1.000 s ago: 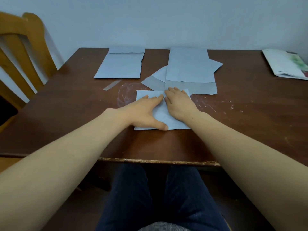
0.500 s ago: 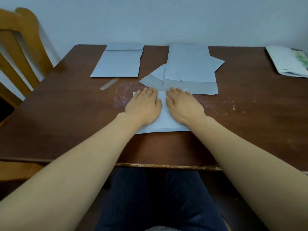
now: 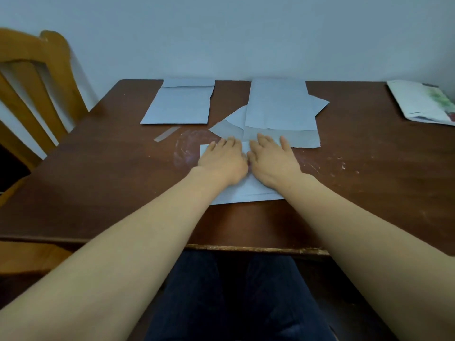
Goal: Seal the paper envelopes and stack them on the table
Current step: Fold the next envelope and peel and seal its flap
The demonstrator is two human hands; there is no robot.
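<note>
On scuffed brown wood table [image 3: 98, 183], left hand [image 3: 222, 161] and right hand [image 3: 272, 163] press flat-fingered on smooth rectangular paper envelope [image 3: 248, 191].

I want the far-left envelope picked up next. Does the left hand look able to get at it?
Probably yes. The left hand lies flat on the near envelope, gripping nothing; only bare table and a thin strip lie between it and the far-left envelope, which has nothing on top.

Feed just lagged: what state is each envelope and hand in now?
Near envelope, flat, pressed under both hands.
Left hand, open, fingers straight on it.
Right hand, open, fingers straight on it.
Far-left envelope, flat, untouched.
Middle paper pile, sheets overlapped askew.
</note>
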